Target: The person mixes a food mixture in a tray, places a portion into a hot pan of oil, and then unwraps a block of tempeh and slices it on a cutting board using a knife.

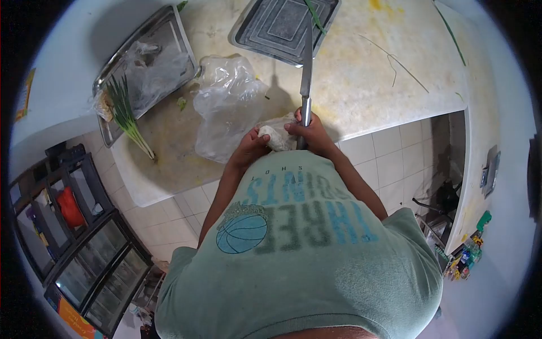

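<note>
1. Whitish bundle [273,139] is pinched by the left hand [250,148] at the tabletop's [350,96] near edge.
2. A knife [306,70] is gripped in the right hand [315,134], pointed far.
3. Clear plastic [226,107] is spread left, near green onions [125,113].

pale green T-shirt [316,288] | short sleeves [415,243] | blue basketball print [243,234] | blue and dark-green lettering [333,222]

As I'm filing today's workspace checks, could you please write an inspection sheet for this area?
Surface: pale worktop with yellow stains.
Job's things: knife, blade pointing away; whitish bundle.
Clutter: clear plastic bag; metal tray, spring onions across its rim; darker tray.
Grip: left hand holds the whitish bundle; right hand grasps the knife's handle.
Cables: nothing clearly seen.
Surroundings: tiled floor; black cabinet at left.
</note>
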A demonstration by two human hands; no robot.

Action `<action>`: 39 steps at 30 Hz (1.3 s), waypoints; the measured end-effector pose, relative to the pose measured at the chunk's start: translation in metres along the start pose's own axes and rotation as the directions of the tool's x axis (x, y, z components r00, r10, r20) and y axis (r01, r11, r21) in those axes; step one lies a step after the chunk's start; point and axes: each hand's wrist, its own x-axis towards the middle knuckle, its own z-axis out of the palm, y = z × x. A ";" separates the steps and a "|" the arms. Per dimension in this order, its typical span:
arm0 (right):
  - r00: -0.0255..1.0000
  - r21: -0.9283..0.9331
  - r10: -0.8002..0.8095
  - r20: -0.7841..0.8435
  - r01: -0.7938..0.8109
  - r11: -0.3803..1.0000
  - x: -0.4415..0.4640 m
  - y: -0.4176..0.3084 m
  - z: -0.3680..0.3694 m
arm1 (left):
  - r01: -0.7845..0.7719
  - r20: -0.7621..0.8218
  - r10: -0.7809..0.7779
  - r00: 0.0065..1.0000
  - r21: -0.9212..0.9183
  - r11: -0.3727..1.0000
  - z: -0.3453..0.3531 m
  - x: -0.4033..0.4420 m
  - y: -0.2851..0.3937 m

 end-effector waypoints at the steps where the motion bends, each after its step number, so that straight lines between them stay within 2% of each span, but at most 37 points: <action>1: 1.000 -0.028 0.004 -0.016 -0.004 1.000 -0.001 -0.005 0.003 | -0.006 -0.024 0.006 1.000 0.011 1.000 0.007 -0.003 0.003; 5: 0.998 -0.061 0.003 -0.067 -0.007 0.998 -0.003 -0.005 0.002 | 0.038 -0.009 -0.037 0.999 0.076 0.996 -0.006 0.002 0.002; 9: 0.996 -0.131 -0.061 -0.061 0.053 0.990 0.008 -0.008 0.004 | 0.058 -0.068 -0.046 0.997 0.195 0.979 -0.030 0.012 -0.003; 11: 0.999 -0.139 -0.024 0.024 0.027 0.990 0.012 -0.017 0.006 | 0.042 -0.121 -0.014 0.993 0.228 0.973 -0.031 0.013 0.000; 12: 0.998 -0.144 -0.008 0.067 0.018 0.989 0.015 -0.023 0.008 | 0.035 -0.101 -0.004 0.995 0.299 0.954 -0.028 0.010 0.006; 14: 0.997 -0.263 0.063 0.053 -0.047 0.964 0.019 -0.042 0.015 | 0.017 -0.053 0.007 0.999 0.437 0.899 -0.016 -0.001 0.022; 15: 0.994 -0.322 0.099 0.043 -0.080 0.943 0.020 -0.047 0.016 | 0.073 -0.038 -0.064 0.997 0.340 0.938 -0.013 -0.003 0.029; 17: 0.992 -0.285 0.081 0.099 -0.050 0.957 0.026 -0.042 0.012 | 0.192 0.005 -0.195 0.981 0.133 0.972 -0.013 -0.009 0.039; 20: 0.983 -0.203 0.119 0.137 -0.090 0.975 0.028 -0.033 0.011 | 0.131 0.042 -0.158 0.987 0.373 0.918 -0.018 -0.002 0.039; 23: 0.983 -0.162 0.160 0.092 -0.144 0.976 0.028 -0.017 0.008 | 0.061 0.051 -0.081 0.995 0.312 0.948 -0.009 -0.001 0.035; 26: 0.965 -0.241 0.261 0.010 -0.251 0.937 0.030 -0.005 -0.001 | 0.041 0.039 -0.061 0.997 0.389 0.921 -0.011 0.005 0.028; 27: 0.952 -0.280 0.306 -0.018 -0.298 0.912 0.030 -0.003 -0.003 | 0.115 -0.019 -0.118 0.993 0.415 0.902 -0.015 0.007 0.028; 29: 0.940 -0.260 0.338 0.048 -0.315 0.913 0.028 0.001 -0.007 | 0.262 -0.139 -0.223 0.965 0.455 0.851 -0.026 0.012 0.027; 33: 0.902 -0.164 0.416 0.118 -0.395 0.904 0.023 0.002 -0.012 | 0.120 -0.012 -0.119 0.993 0.161 0.980 -0.030 0.014 0.013; 35: 0.916 -0.190 0.374 0.145 -0.346 0.919 0.020 0.002 -0.017 | 0.094 0.006 -0.094 0.996 0.018 0.995 -0.021 0.012 0.010; 39: 0.948 -0.254 0.291 0.126 -0.252 0.934 0.011 -0.003 -0.015 | 0.048 0.010 -0.047 0.999 -0.099 0.994 -0.017 0.008 -0.001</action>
